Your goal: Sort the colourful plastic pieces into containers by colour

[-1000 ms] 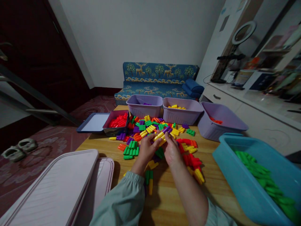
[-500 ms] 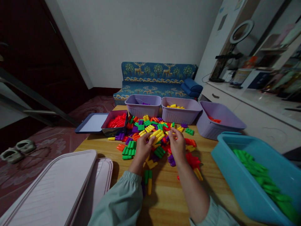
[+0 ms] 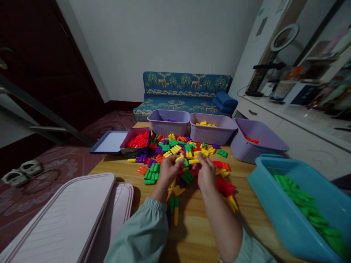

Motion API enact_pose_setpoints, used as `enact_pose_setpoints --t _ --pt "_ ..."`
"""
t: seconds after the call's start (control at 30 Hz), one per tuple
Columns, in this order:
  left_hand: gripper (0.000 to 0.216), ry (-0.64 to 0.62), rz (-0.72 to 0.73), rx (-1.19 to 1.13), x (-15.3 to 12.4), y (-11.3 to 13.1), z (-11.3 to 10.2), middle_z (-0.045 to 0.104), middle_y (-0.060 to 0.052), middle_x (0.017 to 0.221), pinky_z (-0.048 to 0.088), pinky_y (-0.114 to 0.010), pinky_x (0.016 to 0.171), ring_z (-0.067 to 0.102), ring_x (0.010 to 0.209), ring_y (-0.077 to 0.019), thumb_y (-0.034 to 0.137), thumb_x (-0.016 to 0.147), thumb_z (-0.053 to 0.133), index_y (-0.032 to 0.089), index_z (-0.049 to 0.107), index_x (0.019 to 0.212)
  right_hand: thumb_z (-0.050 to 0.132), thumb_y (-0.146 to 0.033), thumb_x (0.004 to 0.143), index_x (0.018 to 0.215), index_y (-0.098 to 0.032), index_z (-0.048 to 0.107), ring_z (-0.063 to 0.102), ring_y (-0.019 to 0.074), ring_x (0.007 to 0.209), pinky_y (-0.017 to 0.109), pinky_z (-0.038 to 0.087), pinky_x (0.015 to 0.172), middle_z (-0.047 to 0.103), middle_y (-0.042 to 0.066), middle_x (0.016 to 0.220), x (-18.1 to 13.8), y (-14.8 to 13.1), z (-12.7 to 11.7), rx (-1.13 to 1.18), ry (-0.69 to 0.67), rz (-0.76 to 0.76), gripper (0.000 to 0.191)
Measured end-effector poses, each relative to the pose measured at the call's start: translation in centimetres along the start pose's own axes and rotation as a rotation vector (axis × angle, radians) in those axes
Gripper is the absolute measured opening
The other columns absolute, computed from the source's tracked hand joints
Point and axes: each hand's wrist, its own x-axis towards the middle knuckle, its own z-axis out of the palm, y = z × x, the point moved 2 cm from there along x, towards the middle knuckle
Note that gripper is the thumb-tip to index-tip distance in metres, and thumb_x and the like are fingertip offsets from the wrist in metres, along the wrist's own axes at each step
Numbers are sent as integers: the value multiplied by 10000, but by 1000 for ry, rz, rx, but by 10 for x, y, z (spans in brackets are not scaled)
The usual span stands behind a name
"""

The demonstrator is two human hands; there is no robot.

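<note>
Above a pile of colourful plastic building pieces (image 3: pixel 164 148) on the wooden table, my left hand (image 3: pixel 168 171) is closed, with a yellow building piece (image 3: pixel 180 158) at its fingertips. My right hand (image 3: pixel 206 171) pinches another yellow building piece (image 3: pixel 194 161) that points toward the left hand. The fingers partly hide both pieces. Green joined pieces (image 3: pixel 152 174) lie left of my left hand, and red pieces (image 3: pixel 225 187) lie right of my right wrist. A green and yellow cluster (image 3: pixel 176 211) rests between my forearms.
Behind the pile stand purple bins with purple pieces (image 3: pixel 172 120) and yellow pieces (image 3: pixel 206 124); a third purple bin (image 3: pixel 244 149) holds orange ones. A teal bin (image 3: pixel 274 193) with green pieces is at right. A tin (image 3: pixel 135 150) of red pieces and pale lids (image 3: pixel 68 215) stand left.
The yellow pieces held together in my left hand now appear apart, with one in my right fingers. My right hand has moved slightly down and closed on it. The view has shifted slightly.
</note>
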Motion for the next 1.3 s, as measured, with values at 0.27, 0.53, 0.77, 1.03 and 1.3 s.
enact_pose_setpoints --t 0.27,0.53,0.77,1.03,1.3 --pt "358 205 96 347 4 0 -23 674 -45 688 456 -242 541 609 581 -160 428 752 625 118 711 909 806 -447 565 756 -174 592 474 75 404 207 405 385 575 -54 536 15 -11 -12 69 44 108 396" --pt "257 125 65 1033 -6 35 -42 724 -86 842 435 -270 647 648 785 -228 191 680 610 186 716 914 751 -407 581 800 -148 654 613 145 560 215 452 418 694 39 703 3 -11 -2 -106 -111 193 353" --pt "449 -152 -66 1179 -13 30 -32 684 -106 1060 454 -314 766 642 960 -268 365 692 703 233 683 1121 728 -343 585 911 -164 634 545 110 439 220 420 430 649 -24 653 -7 -6 6 -330 -297 90 384" --pt "384 -75 -25 1198 -14 22 -21 673 -138 1018 461 -340 745 641 942 -299 277 682 685 183 664 1054 742 -248 515 1021 -191 522 693 184 704 226 491 538 660 -2 854 -6 1 7 -175 -228 150 554" --pt "297 115 -244 48 -4 18 -22 639 -39 813 442 -226 538 603 671 -152 369 709 666 174 626 929 764 -251 581 922 -218 461 718 205 783 275 543 635 705 15 872 -9 7 12 74 -266 176 458"
